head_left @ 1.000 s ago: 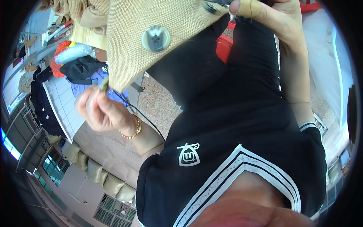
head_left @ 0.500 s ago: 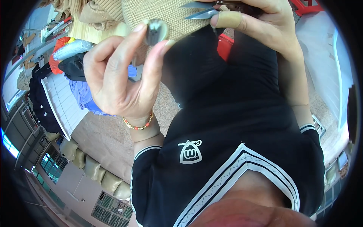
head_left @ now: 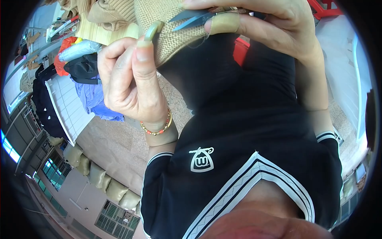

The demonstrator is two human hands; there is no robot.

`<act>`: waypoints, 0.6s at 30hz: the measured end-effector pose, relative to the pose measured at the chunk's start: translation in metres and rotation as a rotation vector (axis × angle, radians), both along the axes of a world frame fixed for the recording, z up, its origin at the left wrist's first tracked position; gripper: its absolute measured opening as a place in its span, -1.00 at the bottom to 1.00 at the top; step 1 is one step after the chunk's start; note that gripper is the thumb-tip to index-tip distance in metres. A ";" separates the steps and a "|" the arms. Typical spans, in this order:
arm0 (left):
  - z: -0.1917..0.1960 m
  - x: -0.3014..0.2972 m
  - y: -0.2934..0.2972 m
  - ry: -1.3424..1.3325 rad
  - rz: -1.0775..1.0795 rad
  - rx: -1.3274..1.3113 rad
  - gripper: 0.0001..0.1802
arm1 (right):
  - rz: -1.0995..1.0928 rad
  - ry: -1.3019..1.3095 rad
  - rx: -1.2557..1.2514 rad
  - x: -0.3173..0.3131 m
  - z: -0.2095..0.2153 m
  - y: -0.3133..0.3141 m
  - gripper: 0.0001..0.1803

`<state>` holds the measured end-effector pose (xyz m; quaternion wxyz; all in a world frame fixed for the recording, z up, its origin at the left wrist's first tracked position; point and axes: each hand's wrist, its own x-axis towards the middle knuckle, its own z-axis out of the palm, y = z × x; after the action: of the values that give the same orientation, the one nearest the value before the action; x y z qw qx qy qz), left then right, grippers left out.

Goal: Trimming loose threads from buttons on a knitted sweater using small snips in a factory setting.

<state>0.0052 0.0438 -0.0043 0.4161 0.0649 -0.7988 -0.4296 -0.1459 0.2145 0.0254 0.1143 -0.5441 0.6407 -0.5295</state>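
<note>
The left hand (head_left: 133,85) is raised on the left, its left thumb (head_left: 145,67) and forefinger drawn into a pinch at the tips, the other fingers curled behind. The left forearm (head_left: 161,140) runs away from the near side, wrist nearly straight. Farther off and to the right, the right hand (head_left: 284,34) is curled in a grip, its right thumb (head_left: 258,31) stretched leftward on the near side. The right forearm (head_left: 313,85) reaches far along the right, wrist bent left.

"What marking shows?"
"A white, shield-shaped emblem (head_left: 201,160) with a letter-like figure (head_left: 201,161) inside, on the chest of the black top (head_left: 246,127), below and right of the left hand (head_left: 133,87)."
"And from the right hand (head_left: 288,34)?"
"Lower, off to its left."
</note>
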 end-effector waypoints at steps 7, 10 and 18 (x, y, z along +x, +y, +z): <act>0.002 -0.001 -0.001 -0.013 -0.016 0.002 -0.89 | 0.008 0.039 0.021 -0.001 0.007 -0.004 -0.70; 0.001 -0.001 0.001 -0.006 0.015 0.018 -0.90 | -0.012 0.046 0.065 0.000 0.009 -0.004 -0.70; 0.002 0.000 0.000 -0.025 0.015 0.004 -0.91 | -0.001 0.056 0.079 0.001 0.012 -0.005 -0.69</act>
<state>0.0050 0.0439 -0.0022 0.4091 0.0768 -0.8027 -0.4271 -0.1451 0.2094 0.0377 0.1176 -0.5533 0.6644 -0.4884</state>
